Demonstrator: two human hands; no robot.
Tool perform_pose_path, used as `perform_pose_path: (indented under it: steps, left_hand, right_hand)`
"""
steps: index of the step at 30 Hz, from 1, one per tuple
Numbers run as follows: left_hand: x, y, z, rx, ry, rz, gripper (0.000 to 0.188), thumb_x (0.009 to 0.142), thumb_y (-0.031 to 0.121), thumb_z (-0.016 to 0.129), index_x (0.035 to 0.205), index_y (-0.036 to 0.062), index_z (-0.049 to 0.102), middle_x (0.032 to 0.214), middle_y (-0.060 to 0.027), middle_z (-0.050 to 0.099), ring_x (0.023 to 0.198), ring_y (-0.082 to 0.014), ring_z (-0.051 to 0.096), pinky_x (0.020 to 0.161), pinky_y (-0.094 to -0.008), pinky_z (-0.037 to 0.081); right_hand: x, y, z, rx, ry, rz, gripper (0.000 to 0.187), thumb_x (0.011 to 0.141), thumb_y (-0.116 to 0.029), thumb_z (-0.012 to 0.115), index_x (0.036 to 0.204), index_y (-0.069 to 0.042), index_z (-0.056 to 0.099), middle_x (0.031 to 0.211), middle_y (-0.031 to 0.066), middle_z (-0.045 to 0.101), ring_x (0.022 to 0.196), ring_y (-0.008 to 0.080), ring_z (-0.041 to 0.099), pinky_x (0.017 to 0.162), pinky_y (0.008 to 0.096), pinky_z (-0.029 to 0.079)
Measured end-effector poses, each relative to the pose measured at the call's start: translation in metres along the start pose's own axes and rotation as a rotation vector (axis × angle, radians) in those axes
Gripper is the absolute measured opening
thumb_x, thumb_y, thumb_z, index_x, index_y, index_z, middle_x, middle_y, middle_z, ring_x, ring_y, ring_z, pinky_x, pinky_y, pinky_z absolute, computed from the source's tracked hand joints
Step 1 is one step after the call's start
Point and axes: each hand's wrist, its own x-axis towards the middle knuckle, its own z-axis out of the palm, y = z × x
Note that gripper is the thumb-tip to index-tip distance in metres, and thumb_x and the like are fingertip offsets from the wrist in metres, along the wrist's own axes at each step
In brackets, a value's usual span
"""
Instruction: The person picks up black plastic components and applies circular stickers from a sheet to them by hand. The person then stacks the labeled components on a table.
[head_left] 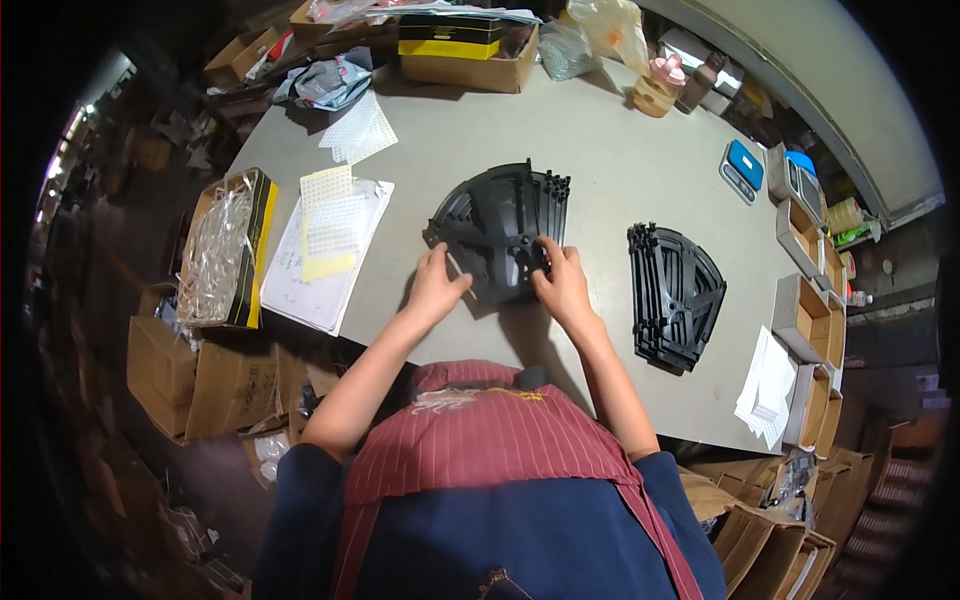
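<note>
Left hand point(437, 287) and right hand point(563, 288) are at the near side of a stack of black fan-shaped parts point(490, 215), which lies around the middle of the grey table point(610, 165). On the left hand, thumb and fingers stand apart at the stack's near left corner; whether they press on it cannot be told. On the right hand, the fingertips are at the stack's near right side, with the thumb below them; whether they are clamped on a part or only touch it is too small to tell. The stack's curved rim faces the far left corner of the table, and its layered edges show on the right.

A second black stack point(678, 298) lies well apart from the first, toward the right edge, with its layered edges on the left. Open cardboard trays point(803, 318) line the right edge, white sheets point(769, 385) lie beside them by the near right corner, and a blue and grey device point(741, 172) sits farther up that edge.

Along the left edge, a black and yellow box point(263, 250) holds clear plastic strips point(217, 250). Beside it, a yellow sheet point(327, 266) lies over white papers point(308, 305). At the far edge are a cardboard box point(466, 75) and, to its right, a jar with a pink lid point(656, 92) next to a dark bottle point(699, 82).
</note>
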Motion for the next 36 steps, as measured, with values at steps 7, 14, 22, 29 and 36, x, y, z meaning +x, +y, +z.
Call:
perform_pose_path:
  steps: [7,14,22,29,36]
  left_hand:
    - [0.014,0.039,-0.007,-0.098,0.066,0.224,0.050,0.083,0.016,0.067,0.129,-0.0011,0.057,0.142,-0.0253,0.050,0.124,-0.0397,0.054,0.106,-0.0418,0.044]
    - [-0.025,-0.005,-0.029,-0.049,0.098,0.225,0.041,0.084,0.012,0.068,0.123,0.0011,0.060,0.129,-0.0199,0.058,0.121,-0.0373,0.056,0.104,-0.0421,0.045]
    - [-0.114,-0.133,-0.118,-0.280,0.602,-0.221,0.035,0.093,0.003,0.061,0.127,-0.0007,0.059,0.120,-0.0098,0.063,0.103,-0.0166,0.062,0.092,-0.0275,0.048]
    - [-0.246,-0.265,-0.153,-0.563,0.906,-0.763,0.025,0.083,0.000,0.063,0.106,0.0028,0.071,0.107,-0.0059,0.070,0.097,-0.0168,0.062,0.086,-0.0281,0.047]
    - [-0.332,-0.388,-0.095,-0.049,0.482,-1.221,0.026,0.078,0.020,0.070,0.100,0.0051,0.072,0.098,-0.0183,0.072,0.096,-0.0327,0.068,0.083,-0.0402,0.050]
  right_hand:
    - [-0.009,0.019,0.007,-0.176,0.130,-0.045,0.046,0.084,-0.010,0.059,0.130,-0.005,0.055,0.119,0.0263,0.053,0.098,0.0453,0.062,0.086,0.0490,0.053]
    - [-0.035,0.007,0.000,-0.109,0.140,-0.081,0.040,0.084,-0.007,0.063,0.124,-0.006,0.061,0.115,0.0181,0.056,0.083,0.0311,0.067,0.074,0.0395,0.056]
    - [-0.074,0.090,0.013,-0.422,0.229,-0.237,0.043,0.080,-0.007,0.064,0.122,-0.001,0.059,0.123,0.0222,0.054,0.116,0.0404,0.052,0.102,0.0478,0.040]
    - [-0.080,0.094,0.031,-0.662,0.188,-0.276,0.050,0.087,-0.012,0.056,0.136,-0.006,0.053,0.136,0.0206,0.049,0.123,0.0382,0.045,0.106,0.0479,0.034]
    - [-0.099,0.083,0.044,-0.616,0.120,-0.235,0.054,0.092,-0.009,0.051,0.145,-0.005,0.045,0.148,0.0179,0.043,0.131,0.0374,0.040,0.110,0.0465,0.031]
